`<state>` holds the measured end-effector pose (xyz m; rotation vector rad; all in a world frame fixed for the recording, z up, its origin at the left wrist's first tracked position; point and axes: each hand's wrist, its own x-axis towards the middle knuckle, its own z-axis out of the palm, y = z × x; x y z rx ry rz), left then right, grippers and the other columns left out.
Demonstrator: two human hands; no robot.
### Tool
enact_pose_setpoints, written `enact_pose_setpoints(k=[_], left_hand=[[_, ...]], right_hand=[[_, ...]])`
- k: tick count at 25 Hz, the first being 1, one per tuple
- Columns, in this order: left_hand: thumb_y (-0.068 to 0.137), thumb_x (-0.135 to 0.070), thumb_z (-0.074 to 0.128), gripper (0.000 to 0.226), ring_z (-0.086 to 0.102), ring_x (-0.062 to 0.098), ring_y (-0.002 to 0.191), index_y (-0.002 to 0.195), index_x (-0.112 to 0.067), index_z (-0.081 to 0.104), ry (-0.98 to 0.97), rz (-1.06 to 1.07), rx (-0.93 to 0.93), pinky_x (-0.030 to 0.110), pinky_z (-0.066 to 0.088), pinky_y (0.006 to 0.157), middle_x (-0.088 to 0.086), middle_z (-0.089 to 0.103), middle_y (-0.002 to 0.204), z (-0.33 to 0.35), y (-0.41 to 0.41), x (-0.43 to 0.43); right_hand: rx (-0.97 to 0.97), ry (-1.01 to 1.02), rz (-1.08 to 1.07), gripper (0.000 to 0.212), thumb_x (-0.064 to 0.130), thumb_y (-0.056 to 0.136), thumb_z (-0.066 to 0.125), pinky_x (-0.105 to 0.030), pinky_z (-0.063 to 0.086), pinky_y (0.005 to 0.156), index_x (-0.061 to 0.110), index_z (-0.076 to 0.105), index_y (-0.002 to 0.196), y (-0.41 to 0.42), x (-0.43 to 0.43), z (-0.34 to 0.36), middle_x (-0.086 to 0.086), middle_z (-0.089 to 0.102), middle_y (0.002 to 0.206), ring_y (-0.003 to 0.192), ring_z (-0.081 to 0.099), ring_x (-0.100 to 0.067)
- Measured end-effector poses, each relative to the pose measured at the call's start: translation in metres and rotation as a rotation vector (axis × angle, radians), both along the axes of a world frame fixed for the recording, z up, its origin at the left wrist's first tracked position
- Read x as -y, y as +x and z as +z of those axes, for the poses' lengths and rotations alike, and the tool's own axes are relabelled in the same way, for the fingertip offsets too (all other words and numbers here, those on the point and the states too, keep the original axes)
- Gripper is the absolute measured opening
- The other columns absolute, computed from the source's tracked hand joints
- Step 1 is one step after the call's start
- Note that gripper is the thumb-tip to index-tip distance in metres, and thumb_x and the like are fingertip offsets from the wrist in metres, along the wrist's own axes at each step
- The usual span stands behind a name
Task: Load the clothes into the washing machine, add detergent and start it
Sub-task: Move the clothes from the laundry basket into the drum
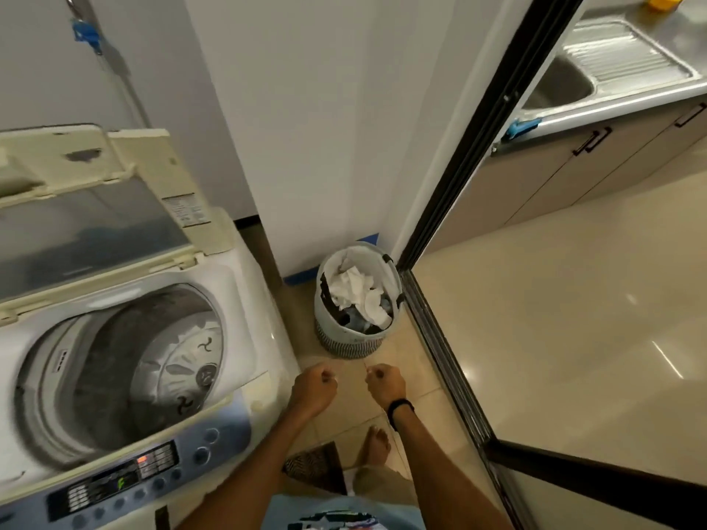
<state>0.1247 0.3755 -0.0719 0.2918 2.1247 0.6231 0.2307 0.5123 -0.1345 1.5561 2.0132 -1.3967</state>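
White clothes (357, 294) sat in the basket (346, 342) on the floor, straight ahead of both hands. Left hand (314, 382) and right hand (384, 381) equally near, fingers curled shut, empty. Washer drum (126, 372) lay open to the left.

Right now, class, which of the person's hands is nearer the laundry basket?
Right. The right hand hangs just below the laundry basket, nearly in line with it; the left hand sits further left, toward the washing machine.

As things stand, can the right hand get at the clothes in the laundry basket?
Probably yes. The right hand, fisted and empty, hangs just short of the laundry basket; the basket is open-topped, the clothes lie exposed, and only bare floor lies between.
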Motion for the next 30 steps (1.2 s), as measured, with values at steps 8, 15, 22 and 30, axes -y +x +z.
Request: enact_pose_setpoints(k=[8,15,22,30], left_hand=[[0.086,-0.019,0.063,0.017,0.067,0.021,0.066,0.093,-0.006,0.071,-0.120,0.550,0.344,0.023,0.048,0.051,0.009,0.073,0.079,-0.047,-0.012,-0.076],[0.088,-0.027,0.060,0.012,0.071,0.023,0.082,0.083,-0.022,0.069,-0.064,0.538,0.340,0.041,0.059,0.084,0.003,0.073,0.087,-0.174,-0.100,-0.188],[0.091,-0.028,0.060,0.041,0.056,0.031,0.119,0.127,-0.009,0.059,-0.116,0.210,0.139,0.037,0.046,0.099,0.014,0.059,0.130,-0.402,-0.175,-0.292],[0.093,-0.012,0.051,0.023,0.054,0.036,0.116,0.112,-0.006,0.061,-0.125,0.410,0.086,0.040,0.045,0.094,0.018,0.057,0.127,-0.484,-0.193,-0.330]], right_hand=[[0.146,-0.232,0.070,0.021,0.017,0.086,0.056,-0.039,0.059,0.077,0.005,0.072,0.089,0.006,-0.087,-0.054,-0.012,0.072,0.088,0.083,0.068,-0.028],[0.144,-0.305,-0.046,0.017,0.019,0.094,0.054,-0.026,0.051,0.064,0.014,0.068,0.086,-0.085,-0.175,-0.121,-0.007,0.072,0.084,0.073,0.065,-0.017],[0.153,-0.266,-0.023,0.024,0.024,0.093,0.054,-0.048,0.055,0.079,0.022,0.065,0.071,-0.169,-0.241,-0.315,-0.015,0.073,0.086,0.088,0.068,-0.036],[0.096,-0.441,-0.153,0.017,0.028,0.097,0.056,-0.034,0.056,0.081,0.017,0.069,0.096,-0.174,-0.263,-0.361,-0.012,0.074,0.099,0.085,0.068,-0.021]])
